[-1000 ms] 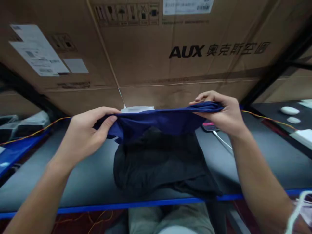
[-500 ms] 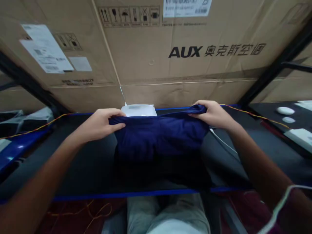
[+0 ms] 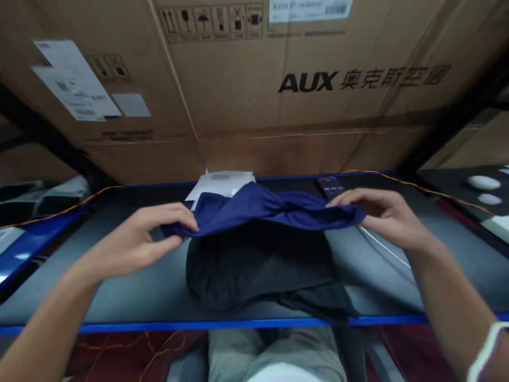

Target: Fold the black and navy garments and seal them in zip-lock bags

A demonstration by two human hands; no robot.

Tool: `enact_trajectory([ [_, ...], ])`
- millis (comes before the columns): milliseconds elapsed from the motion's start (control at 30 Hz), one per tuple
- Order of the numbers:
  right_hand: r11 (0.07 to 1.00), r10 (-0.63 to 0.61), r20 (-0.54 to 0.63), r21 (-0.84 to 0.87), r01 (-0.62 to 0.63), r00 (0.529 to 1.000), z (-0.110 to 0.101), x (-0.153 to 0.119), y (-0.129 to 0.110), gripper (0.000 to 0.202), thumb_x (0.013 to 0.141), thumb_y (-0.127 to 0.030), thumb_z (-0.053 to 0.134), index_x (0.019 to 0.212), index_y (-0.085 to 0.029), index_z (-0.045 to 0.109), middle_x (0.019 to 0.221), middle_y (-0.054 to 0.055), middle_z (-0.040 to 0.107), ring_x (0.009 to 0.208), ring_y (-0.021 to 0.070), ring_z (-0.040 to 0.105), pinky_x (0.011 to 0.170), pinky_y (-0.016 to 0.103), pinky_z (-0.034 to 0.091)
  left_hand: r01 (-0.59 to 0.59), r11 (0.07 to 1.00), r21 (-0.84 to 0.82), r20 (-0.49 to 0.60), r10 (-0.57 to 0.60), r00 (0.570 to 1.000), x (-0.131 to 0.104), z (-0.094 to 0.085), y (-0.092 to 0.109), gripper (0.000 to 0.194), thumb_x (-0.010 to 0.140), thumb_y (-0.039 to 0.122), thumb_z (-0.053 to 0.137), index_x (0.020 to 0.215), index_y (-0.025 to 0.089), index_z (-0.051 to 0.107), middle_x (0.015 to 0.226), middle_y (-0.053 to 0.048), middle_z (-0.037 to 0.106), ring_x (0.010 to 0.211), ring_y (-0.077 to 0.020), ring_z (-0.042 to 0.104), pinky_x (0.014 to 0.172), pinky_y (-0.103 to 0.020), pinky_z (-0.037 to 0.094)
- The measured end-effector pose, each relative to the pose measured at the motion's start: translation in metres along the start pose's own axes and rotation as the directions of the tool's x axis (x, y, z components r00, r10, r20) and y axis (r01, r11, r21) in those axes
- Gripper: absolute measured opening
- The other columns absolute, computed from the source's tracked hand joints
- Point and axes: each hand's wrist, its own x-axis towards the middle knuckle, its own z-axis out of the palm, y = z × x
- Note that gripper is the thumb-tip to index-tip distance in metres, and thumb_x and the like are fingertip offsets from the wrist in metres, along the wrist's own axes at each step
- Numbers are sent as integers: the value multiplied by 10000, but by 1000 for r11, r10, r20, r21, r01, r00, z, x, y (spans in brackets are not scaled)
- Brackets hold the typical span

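Observation:
A dark blue cloth [image 3: 254,207] is stretched sideways between my two hands, raised above the table and bunched along its middle. Its left end is pinched by my left hand [image 3: 153,233], fingers closed on the edge. My right hand [image 3: 384,215] grips the right end between thumb and fingers. Beneath the blue cloth lies a black cloth [image 3: 258,265], loosely spread on the table, with one corner reaching the front edge at the right. Whether the blue cloth is a garment cannot be made out.
White papers [image 3: 222,183] lie behind the cloth. A phone [image 3: 333,185] with a lit screen sits at the back, a white cable [image 3: 385,246] near it. A large cardboard box [image 3: 254,106] walls off the back. White objects [image 3: 483,183] stand at the right, clear bags [image 3: 59,193] at the left.
My hands have moved apart and nearer to me, drawing the blue cloth wider and flipping it up off the black cloth. The phone and more of the black cloth have come into view.

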Motion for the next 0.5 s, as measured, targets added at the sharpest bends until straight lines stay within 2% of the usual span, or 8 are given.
enact_trajectory([
  [33,999,37,155,-36,-32,987,2,-13,5,156,778,-375,762,847,-236,753,910,82,774,918,260,729,850,395,586,15,1000,-3,116,-14,993,-10,9,-4,229,873,188,509,965,225,716,1034,-36,707,941,-172,660,838,-256,514],
  [67,996,56,241,-87,-35,969,3,-23,9,165,778,-385,759,857,-239,764,943,97,779,958,281,728,897,431,579,45,999,18,165,-47,985,-18,18,-8,254,871,193,513,1005,244,724,1062,-36,708,958,-179,664,863,-260,511],
  [133,986,109,336,-153,-60,935,6,-37,16,172,777,-382,757,882,-246,774,988,109,779,1028,312,717,956,484,558,105,993,50,194,-112,974,-29,33,-15,263,882,223,523,1038,271,729,1092,-36,706,986,-191,666,895,-272,508],
  [200,977,155,334,-190,-95,930,10,-41,18,181,772,-391,759,900,-264,776,1022,112,778,1043,335,711,963,510,554,134,989,57,168,-142,975,-32,41,-20,236,881,260,551,1032,280,732,1091,-35,708,999,-206,666,911,-287,508],
  [267,967,186,253,-217,-132,949,12,-38,12,189,769,-419,756,896,-281,779,984,104,783,969,346,725,909,511,577,138,990,41,87,-141,986,-29,37,-18,195,872,292,583,994,272,733,1049,-36,718,981,-220,667,898,-301,513],
  [367,971,186,73,-163,-172,980,6,-33,-3,191,750,-483,759,785,-295,770,767,75,754,730,316,718,700,457,612,153,988,-25,-127,-155,980,-23,15,-1,134,840,322,636,926,262,720,949,-21,728,895,-225,667,852,-316,517],
  [467,987,155,-127,-18,-158,980,-20,-31,-2,228,716,-539,774,774,-320,752,711,75,718,606,287,682,532,419,574,170,959,-226,-231,-223,947,-20,-6,20,59,807,294,676,850,260,697,855,9,704,787,-194,640,702,-273,510],
  [500,993,119,-234,5,-121,965,-33,-27,6,236,726,-547,762,850,-346,751,759,84,733,615,290,687,524,427,564,170,938,-301,-203,-237,950,-18,-8,26,59,801,301,678,826,249,688,825,10,694,750,-185,628,653,-262,499],
])
